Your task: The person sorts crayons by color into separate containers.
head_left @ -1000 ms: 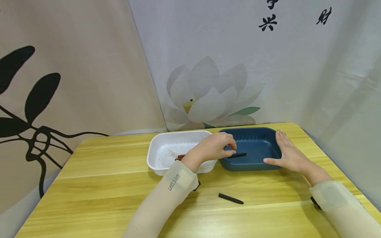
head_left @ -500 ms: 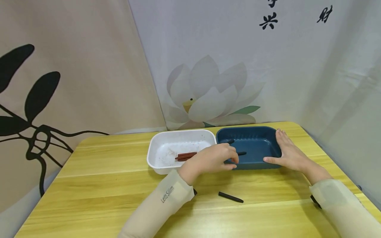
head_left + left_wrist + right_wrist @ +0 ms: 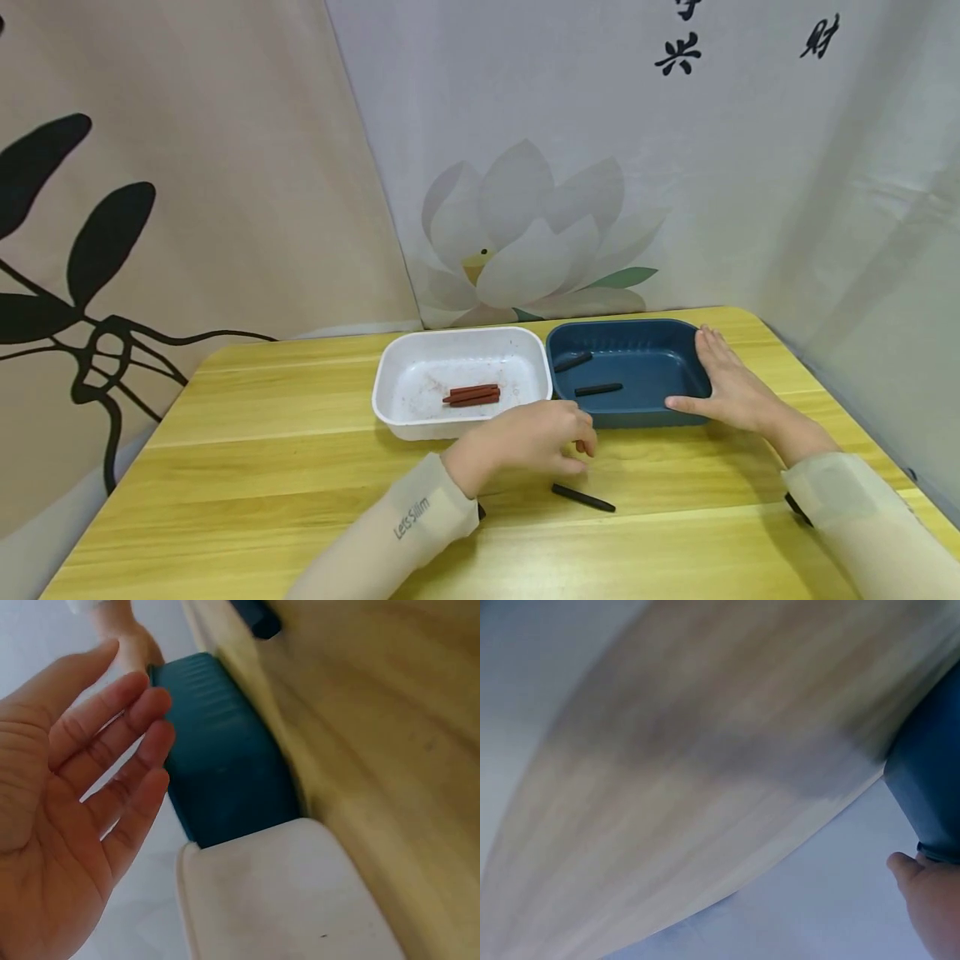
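My left hand [image 3: 534, 442] hovers over the table in front of the two trays with loosely bent fingers. Its palm faces the left wrist view, and nothing is in it. Just in front of it on the wood lies a black crayon-like stick [image 3: 583, 498]. My right hand [image 3: 735, 392] rests against the right end of the dark blue tray [image 3: 637, 421], thumb on the front rim and fingers along the side. Inside that tray lie two black sticks, one near the front [image 3: 597, 389] and one at the left [image 3: 573, 362].
A white tray [image 3: 427, 428] stands directly left of the blue one. Several reddish-brown sticks [image 3: 472, 395] lie together in it, amid reddish specks. The wooden table [image 3: 262, 450] extends to the left and front, and a printed curtain [image 3: 570, 100] hangs behind it.
My left hand has drawn back from the blue tray toward the near side of the table, uncovering the two black sticks in the tray. The right hand has stayed in place.
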Demonstrator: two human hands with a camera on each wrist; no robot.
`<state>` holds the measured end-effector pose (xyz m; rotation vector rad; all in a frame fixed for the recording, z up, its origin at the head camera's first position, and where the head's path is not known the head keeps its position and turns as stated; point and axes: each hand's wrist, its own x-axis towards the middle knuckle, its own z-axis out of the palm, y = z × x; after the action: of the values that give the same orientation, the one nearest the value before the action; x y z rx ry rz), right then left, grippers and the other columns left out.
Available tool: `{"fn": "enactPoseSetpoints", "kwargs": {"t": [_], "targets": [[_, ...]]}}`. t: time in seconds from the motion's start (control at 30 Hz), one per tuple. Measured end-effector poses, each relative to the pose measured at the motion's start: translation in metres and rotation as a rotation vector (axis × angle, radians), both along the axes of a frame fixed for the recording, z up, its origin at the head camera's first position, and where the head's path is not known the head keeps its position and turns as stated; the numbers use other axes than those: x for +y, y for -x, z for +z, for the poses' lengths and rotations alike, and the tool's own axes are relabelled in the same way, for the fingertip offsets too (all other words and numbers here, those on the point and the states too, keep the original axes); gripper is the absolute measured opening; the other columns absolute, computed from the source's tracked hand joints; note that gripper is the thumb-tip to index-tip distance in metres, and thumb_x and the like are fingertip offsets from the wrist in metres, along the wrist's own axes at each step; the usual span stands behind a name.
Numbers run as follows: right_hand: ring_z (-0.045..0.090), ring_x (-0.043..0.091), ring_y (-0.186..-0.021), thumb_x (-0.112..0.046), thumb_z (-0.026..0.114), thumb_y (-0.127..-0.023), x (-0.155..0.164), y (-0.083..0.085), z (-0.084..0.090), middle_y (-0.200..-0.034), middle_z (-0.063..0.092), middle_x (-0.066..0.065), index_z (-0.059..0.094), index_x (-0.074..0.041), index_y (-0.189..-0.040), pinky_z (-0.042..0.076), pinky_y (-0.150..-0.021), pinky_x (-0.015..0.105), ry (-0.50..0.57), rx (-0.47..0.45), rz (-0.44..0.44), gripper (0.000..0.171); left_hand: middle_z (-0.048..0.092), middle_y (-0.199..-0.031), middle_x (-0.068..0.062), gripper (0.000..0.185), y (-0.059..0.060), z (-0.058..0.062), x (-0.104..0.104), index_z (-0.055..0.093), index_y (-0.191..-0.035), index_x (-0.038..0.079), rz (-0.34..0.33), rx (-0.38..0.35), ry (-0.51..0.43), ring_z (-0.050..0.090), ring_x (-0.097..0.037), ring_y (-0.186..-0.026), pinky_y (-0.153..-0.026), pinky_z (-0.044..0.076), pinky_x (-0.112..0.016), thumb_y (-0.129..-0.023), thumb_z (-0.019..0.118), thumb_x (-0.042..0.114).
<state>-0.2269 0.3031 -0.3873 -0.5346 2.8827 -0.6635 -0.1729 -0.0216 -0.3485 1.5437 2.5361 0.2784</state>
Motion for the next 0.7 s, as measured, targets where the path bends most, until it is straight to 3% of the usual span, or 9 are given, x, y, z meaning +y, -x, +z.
{"fn": "enactPoseSetpoints", "kwargs": {"t": [0.1,0.3,0.7], "targets": [[-0.015,0.046,-0.151,-0.056,0.069,-0.086,0.0,-0.001,0.001,-0.163,-0.018,0.026,-0.009,0.008,-0.154,0.001,-0.118,0.069,-0.002,0.001,-0.001,0.122,0.068,-0.099,0.011,0.016,-0.002,-0.005,0.0,0.075,-0.103,0.017,-0.009,-0.042,0.023,0.056,-0.002,-0.091,-0.08,0.041,-0.007,-0.092,0.071,0.028],[-0.015,0.047,-0.15,-0.056,0.068,-0.086,0.0,-0.001,0.002,-0.163,-0.018,0.026,-0.008,0.008,-0.155,0.001,-0.118,0.068,-0.003,-0.001,-0.001,0.121,0.067,-0.09,0.015,0.016,-0.004,-0.016,0.003,0.075,-0.096,0.021,-0.049,-0.055,0.099,0.055,0.004,-0.08,-0.071,0.038,-0.006,-0.088,0.076,0.034],[-0.014,0.046,-0.151,-0.056,0.069,-0.086,-0.001,0.0,0.001,-0.163,-0.018,0.026,-0.009,0.008,-0.154,0.001,-0.119,0.068,-0.003,0.001,-0.001,0.121,0.06,-0.074,0.014,0.01,-0.006,-0.026,0.007,0.075,-0.09,0.019,-0.051,-0.117,0.14,0.05,0.004,-0.067,-0.061,0.037,-0.006,-0.086,0.078,0.028]]}}
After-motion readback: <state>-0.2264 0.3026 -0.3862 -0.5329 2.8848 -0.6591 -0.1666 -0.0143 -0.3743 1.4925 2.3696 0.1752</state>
